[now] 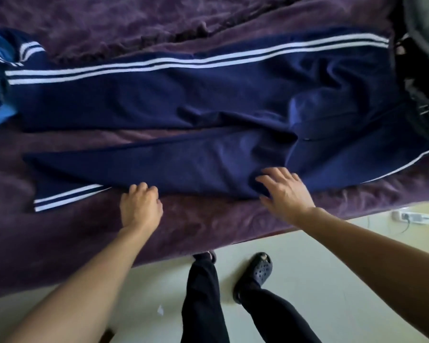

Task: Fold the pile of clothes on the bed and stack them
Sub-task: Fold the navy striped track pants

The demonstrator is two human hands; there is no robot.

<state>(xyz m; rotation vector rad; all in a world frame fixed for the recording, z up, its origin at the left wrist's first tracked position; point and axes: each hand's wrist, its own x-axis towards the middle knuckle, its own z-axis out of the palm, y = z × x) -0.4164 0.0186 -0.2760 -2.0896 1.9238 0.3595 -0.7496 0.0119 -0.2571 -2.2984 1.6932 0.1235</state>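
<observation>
Navy track pants [183, 100] lie spread flat across the purple bed [208, 224]. The left hand [140, 206] pinches the near leg's edge, fingers curled tight, it seems. The right hand [284, 191] presses flat, fingers apart. Best to lift the near leg evenly onto the far one, stripes matching.

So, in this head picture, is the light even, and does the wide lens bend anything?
Head view: dim, soft light, no glare; the navy track pants with white stripes look dark, the pale floor brighter. The purple blanket's edge slants and both forearms stretch wide. The left hand and right hand look slightly soft.
</observation>
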